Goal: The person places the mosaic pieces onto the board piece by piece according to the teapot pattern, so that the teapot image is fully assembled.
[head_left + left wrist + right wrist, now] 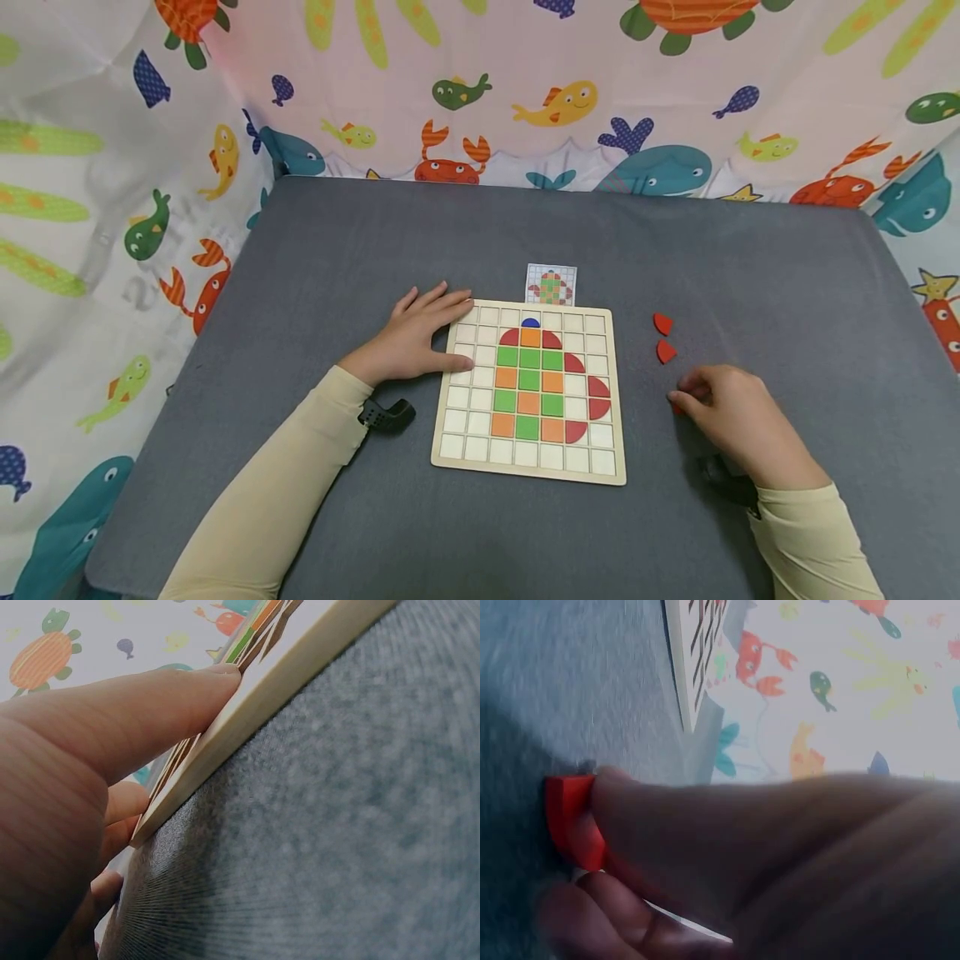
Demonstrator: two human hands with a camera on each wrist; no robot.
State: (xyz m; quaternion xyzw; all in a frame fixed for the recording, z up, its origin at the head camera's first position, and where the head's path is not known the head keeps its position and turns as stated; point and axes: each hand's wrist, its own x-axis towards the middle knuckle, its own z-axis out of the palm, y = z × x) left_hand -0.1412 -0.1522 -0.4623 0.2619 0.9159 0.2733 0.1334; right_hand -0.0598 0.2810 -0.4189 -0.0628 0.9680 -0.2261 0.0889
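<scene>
A wooden grid board [529, 475] lies on the table, with green, orange, red and blue pieces set in its squares. My left hand [411, 340] rests with spread, fairly straight fingers on the board's upper left edge; in the left wrist view its thumb [172, 705] presses on the rim. To the right of the board, my right hand [738, 421] pinches a red quarter-circle piece [568, 814] between thumb and fingers, low at the table top. Just beyond that hand lie two loose red quarter-circle pieces, an upper one [663, 323] and a lower one [666, 352].
A small pattern card [551, 284] lies against the board's far edge, printed with a coloured grid figure. Grey cloth covers the table [360, 242]. Behind and to the left hangs a curtain [510, 50] with sea animals.
</scene>
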